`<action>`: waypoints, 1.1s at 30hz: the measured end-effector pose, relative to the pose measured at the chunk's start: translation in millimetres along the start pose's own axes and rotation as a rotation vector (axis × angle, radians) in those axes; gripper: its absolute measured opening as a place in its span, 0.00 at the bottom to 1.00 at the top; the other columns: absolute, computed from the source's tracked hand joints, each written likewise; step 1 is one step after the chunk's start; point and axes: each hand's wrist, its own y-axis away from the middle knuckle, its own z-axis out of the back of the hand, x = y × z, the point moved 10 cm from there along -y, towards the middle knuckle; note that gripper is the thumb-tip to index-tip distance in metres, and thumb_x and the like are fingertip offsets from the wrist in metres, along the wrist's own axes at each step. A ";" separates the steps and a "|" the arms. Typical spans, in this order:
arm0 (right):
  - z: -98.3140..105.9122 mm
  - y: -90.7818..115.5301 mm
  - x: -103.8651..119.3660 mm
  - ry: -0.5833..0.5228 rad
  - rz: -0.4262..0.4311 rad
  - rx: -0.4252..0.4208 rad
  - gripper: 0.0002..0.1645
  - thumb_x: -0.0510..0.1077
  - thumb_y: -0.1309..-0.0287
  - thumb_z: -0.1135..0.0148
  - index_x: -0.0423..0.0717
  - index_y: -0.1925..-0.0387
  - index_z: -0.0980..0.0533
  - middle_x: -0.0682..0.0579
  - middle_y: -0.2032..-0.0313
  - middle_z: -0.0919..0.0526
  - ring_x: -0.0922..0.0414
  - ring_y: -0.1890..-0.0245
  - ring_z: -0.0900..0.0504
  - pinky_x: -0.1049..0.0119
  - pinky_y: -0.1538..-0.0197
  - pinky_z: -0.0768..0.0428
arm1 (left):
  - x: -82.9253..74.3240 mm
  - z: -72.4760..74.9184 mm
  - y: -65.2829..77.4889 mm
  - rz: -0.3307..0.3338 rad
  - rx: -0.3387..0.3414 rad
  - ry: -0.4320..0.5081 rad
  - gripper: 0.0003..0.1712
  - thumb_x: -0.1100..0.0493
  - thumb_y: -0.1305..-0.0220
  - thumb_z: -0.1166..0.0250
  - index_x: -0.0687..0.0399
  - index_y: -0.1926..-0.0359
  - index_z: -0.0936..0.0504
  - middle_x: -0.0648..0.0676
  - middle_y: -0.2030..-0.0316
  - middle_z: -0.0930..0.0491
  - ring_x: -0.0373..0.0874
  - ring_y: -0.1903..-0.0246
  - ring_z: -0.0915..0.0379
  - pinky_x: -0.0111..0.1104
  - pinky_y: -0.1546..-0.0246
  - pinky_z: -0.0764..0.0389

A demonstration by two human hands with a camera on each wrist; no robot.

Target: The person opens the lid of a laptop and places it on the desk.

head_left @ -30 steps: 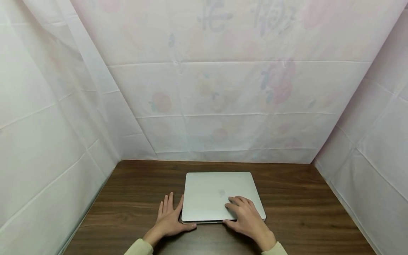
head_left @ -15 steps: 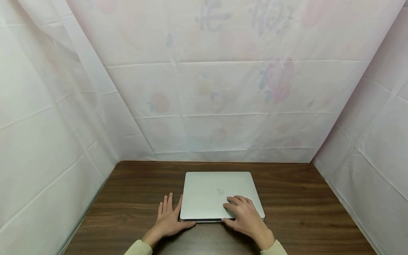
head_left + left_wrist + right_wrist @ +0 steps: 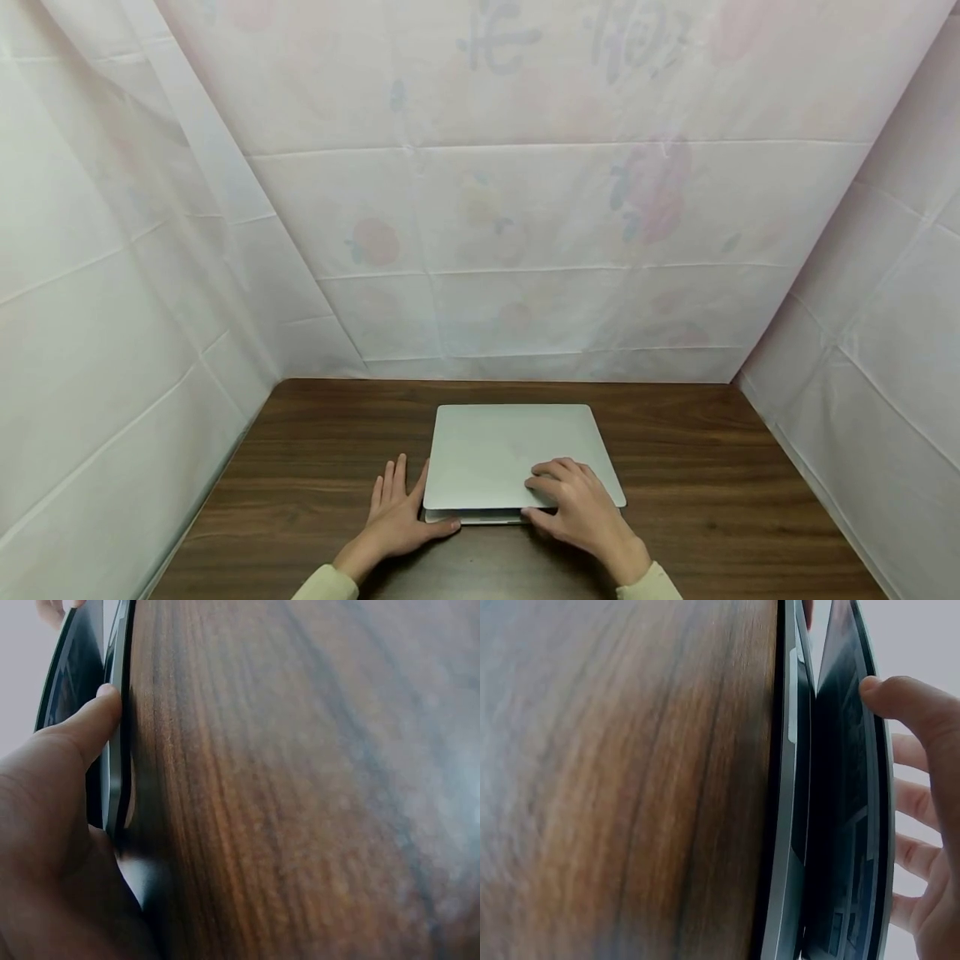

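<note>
Laptop (image 3: 480,450): lying mid-table between both hands; at 2 o'clock from left hand, at 10 o'clock from right.
Lid (image 3: 502,433): silver, tilted a little off base along 6 o'clock edge; narrow gap showing there in all three views.
Base (image 3: 784,817): flat on table (image 3: 697,467), thin front strip visible below lid.
Left hand (image 3: 397,521): at 8 o'clock of laptop, fingers straight and spread beside its 9 o'clock edge; thumb laid on base's front edge.
Right hand (image 3: 581,512): at 4 o'clock of laptop, pinching lid, thumb at front rim, fingers over outer face.
Hands together or apart: apart, with laptop's front edge between thumbs.
Screen (image 3: 847,772): dark, glossy, dim pale shapes across it, too blurred to make out.
Brand: cannot tell from lid's pale face.
Writing (image 3: 498,37): dark strokes high on curtain (image 3: 525,317) at 12 o'clock, too faint to read.
Prints: reddish fruit shape (image 3: 375,242) at 11 o'clock of laptop, larger pink patch (image 3: 656,196) at 1 o'clock.
Sleeves (image 3: 330,583): pale yellow-green, at 7 and 5 o'clock.
</note>
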 end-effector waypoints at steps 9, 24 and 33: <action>4.7 -3.5 3.2 0.005 0.045 -0.023 0.20 0.62 0.48 0.22 0.58 0.57 0.11 0.58 0.54 0.12 0.56 0.53 0.16 0.54 0.57 0.16 | 1.5 1.7 1.1 0.018 0.014 0.019 0.72 0.19 0.54 0.30 0.53 0.18 0.46 0.70 0.19 0.68 0.68 0.20 0.78 0.59 0.24 0.74; 13.5 -8.5 2.3 -0.020 0.048 -0.063 0.17 0.57 0.50 0.20 0.57 0.60 0.11 0.58 0.56 0.11 0.57 0.54 0.15 0.54 0.57 0.16 | -2.2 1.7 1.6 0.017 0.029 0.017 0.72 0.18 0.54 0.31 0.56 0.19 0.45 0.70 0.19 0.69 0.68 0.20 0.79 0.58 0.24 0.75; 16.9 -10.4 5.4 -0.096 0.072 -0.103 0.12 0.52 0.53 0.17 0.59 0.66 0.14 0.62 0.60 0.13 0.60 0.57 0.16 0.59 0.58 0.17 | 0.1 0.6 1.6 0.019 0.030 0.010 0.72 0.18 0.54 0.32 0.56 0.19 0.44 0.71 0.19 0.68 0.68 0.20 0.79 0.59 0.24 0.74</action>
